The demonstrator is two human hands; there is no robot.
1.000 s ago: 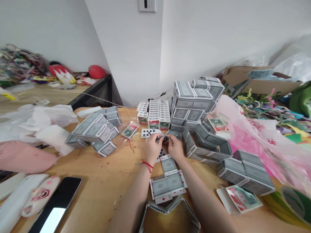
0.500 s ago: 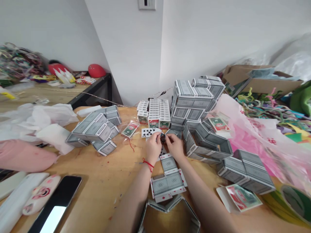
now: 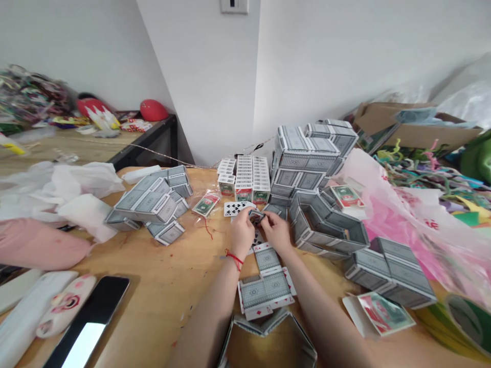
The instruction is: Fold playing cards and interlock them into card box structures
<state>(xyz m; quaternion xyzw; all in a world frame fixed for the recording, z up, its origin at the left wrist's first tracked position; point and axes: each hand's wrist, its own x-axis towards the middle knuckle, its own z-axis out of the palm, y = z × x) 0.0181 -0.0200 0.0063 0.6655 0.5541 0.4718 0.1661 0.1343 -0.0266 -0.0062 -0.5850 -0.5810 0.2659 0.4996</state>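
Between the fingertips of both hands is a small playing card (image 3: 255, 216), which looks bent; my fingers partly hide it. My left hand (image 3: 242, 234), with a red string at the wrist, pinches its left side. On the other side, my right hand (image 3: 277, 232) is closed at its right edge. A spades card (image 3: 235, 208) lies face up just beyond my left hand. Nearer me, several grey-backed cards (image 3: 268, 289) overlap flat between my forearms. An angular frame of folded cards (image 3: 245, 324) stands at the bottom edge, partly cut off.
Folded-card blocks are stacked high (image 3: 303, 153) at the back right, with an open card structure (image 3: 330, 230) before them. Another card structure (image 3: 148, 202) stands left. Rows of card boxes (image 3: 244, 179) are at the back. A phone (image 3: 90, 322) lies front left, yellow tape (image 3: 452, 322) front right.
The card between my fingers has tilted and shows more of its face and edge. Both hands stay in nearly the same place, and the view has shifted slightly.
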